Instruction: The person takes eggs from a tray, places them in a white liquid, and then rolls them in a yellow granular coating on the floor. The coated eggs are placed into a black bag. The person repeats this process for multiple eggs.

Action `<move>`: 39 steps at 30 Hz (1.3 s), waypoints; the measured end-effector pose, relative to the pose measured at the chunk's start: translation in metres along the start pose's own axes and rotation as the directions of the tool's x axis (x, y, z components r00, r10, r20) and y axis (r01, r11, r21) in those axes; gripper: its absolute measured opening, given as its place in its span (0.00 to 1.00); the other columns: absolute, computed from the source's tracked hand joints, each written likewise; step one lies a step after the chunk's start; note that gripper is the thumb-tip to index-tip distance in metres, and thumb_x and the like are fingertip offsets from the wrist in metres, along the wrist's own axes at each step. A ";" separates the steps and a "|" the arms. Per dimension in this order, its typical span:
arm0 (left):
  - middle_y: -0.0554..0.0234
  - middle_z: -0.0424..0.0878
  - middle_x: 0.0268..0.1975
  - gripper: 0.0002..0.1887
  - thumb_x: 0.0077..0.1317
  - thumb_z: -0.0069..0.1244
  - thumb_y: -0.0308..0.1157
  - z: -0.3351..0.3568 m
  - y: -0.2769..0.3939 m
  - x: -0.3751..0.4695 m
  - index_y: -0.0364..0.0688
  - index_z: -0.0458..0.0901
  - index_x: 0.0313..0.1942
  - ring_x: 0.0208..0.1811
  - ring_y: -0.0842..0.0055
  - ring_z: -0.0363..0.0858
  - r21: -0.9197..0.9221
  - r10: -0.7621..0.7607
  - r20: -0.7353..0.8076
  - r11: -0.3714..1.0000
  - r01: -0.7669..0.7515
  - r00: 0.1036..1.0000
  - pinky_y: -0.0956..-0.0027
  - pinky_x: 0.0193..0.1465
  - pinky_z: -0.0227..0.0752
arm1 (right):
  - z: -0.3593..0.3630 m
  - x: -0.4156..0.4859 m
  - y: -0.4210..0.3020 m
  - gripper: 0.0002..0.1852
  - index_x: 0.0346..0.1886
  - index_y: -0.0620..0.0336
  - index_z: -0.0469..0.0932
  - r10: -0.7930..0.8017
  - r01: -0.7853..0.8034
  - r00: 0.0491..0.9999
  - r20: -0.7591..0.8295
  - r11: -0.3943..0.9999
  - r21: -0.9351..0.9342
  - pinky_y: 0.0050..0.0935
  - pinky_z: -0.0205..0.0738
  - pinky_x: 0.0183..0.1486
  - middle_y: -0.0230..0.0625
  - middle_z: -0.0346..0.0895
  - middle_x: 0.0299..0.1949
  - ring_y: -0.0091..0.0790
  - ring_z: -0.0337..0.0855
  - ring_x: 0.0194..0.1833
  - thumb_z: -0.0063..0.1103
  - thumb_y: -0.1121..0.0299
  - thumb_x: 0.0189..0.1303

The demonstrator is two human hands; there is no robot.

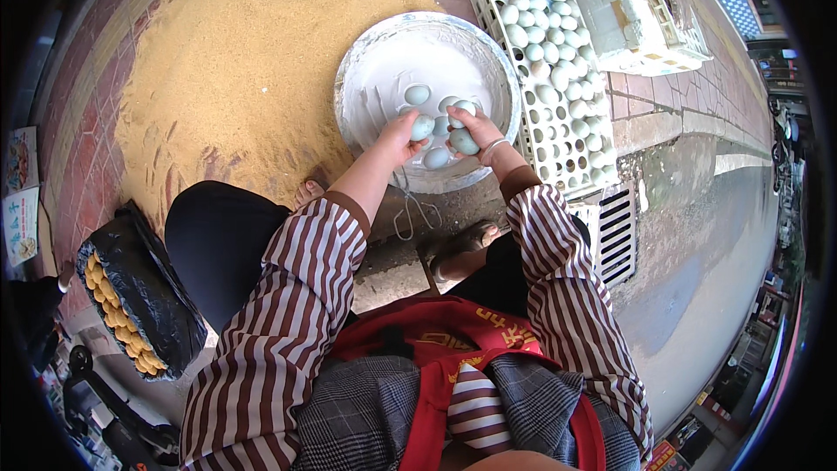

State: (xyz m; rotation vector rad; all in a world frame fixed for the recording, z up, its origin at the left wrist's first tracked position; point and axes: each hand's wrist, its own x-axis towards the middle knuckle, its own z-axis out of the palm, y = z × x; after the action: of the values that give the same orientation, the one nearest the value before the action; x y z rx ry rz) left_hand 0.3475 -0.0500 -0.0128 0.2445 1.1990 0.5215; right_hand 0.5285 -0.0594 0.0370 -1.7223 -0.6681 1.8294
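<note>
A wide round basin (346,78) before me holds smooth whitish paste (431,55). Over its near half, my left hand (396,137) grips a pale blue-green egg (424,125); whether a second egg is in that palm, I cannot tell. My right hand (482,129), with a bangle at the wrist, holds two similar eggs, one upper (461,112) and one lower (464,141). Several more lie in the paste, among them one farther off (417,93) and one near the front (437,157). My fingers partly hide others.
Right of the basin stands a white plastic egg tray (543,137) with many eggs, beside a white foam box (628,19). Yellow-brown husk-like material (248,65) spreads leftward. A black-plastic-lined container (157,288) holds brown-coated lumps. Bent wire (409,216) hangs at the basin's front; a drain grate (616,232) lies right.
</note>
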 end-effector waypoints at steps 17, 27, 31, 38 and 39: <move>0.64 0.76 0.44 0.13 0.66 0.49 0.35 -0.011 0.038 0.034 0.41 0.74 0.48 0.43 0.76 0.77 -0.184 0.258 -0.279 0.931 -0.315 0.925 0.74 0.41 0.74 | -0.028 0.101 -0.041 0.21 0.53 0.68 0.70 -0.094 0.132 0.955 -0.282 0.984 0.119 0.29 0.86 0.35 0.42 0.74 0.45 0.38 0.82 0.40 0.60 0.69 0.57; 0.67 0.78 0.42 0.12 0.66 0.50 0.37 0.010 0.019 0.020 0.47 0.74 0.48 0.40 0.78 0.77 -0.080 0.249 -0.149 0.962 -0.263 0.957 0.73 0.40 0.70 | -0.159 0.051 -0.036 0.15 0.41 0.57 0.80 -0.679 0.156 0.573 -0.459 0.640 -0.753 0.35 0.79 0.41 0.43 0.82 0.34 0.40 0.84 0.35 0.62 0.64 0.48; 0.66 0.78 0.41 0.12 0.66 0.49 0.35 0.017 0.002 0.019 0.45 0.73 0.49 0.38 0.77 0.77 -0.092 0.216 -0.105 0.970 -0.225 0.971 0.73 0.37 0.70 | -0.227 0.027 -0.014 0.20 0.47 0.45 0.78 -0.690 -0.249 0.360 -0.628 0.578 -0.777 0.43 0.70 0.54 0.42 0.73 0.51 0.47 0.74 0.52 0.62 0.58 0.47; 0.67 0.79 0.39 0.10 0.66 0.47 0.33 0.010 -0.004 0.021 0.47 0.74 0.48 0.38 0.78 0.77 -0.076 0.165 -0.150 0.981 -0.178 0.975 0.74 0.37 0.70 | -0.280 0.008 0.004 0.43 0.62 0.40 0.68 -0.439 -0.429 0.596 -0.672 0.534 -0.729 0.43 0.64 0.63 0.46 0.59 0.65 0.52 0.65 0.62 0.73 0.47 0.36; 0.68 0.79 0.38 0.11 0.66 0.48 0.34 0.008 -0.005 0.020 0.47 0.74 0.48 0.38 0.78 0.77 -0.073 0.161 -0.163 0.982 -0.174 0.973 0.74 0.38 0.69 | -0.281 0.010 0.006 0.41 0.60 0.37 0.70 -0.471 -0.434 0.596 -0.650 0.492 -0.754 0.44 0.65 0.62 0.44 0.56 0.66 0.52 0.64 0.63 0.73 0.47 0.37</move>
State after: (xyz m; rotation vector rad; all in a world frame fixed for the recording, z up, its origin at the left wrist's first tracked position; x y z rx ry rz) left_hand 0.3615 -0.0432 -0.0281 0.2352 1.3114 0.7500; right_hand 0.8088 -0.0589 0.0085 -2.8585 -1.2977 0.2693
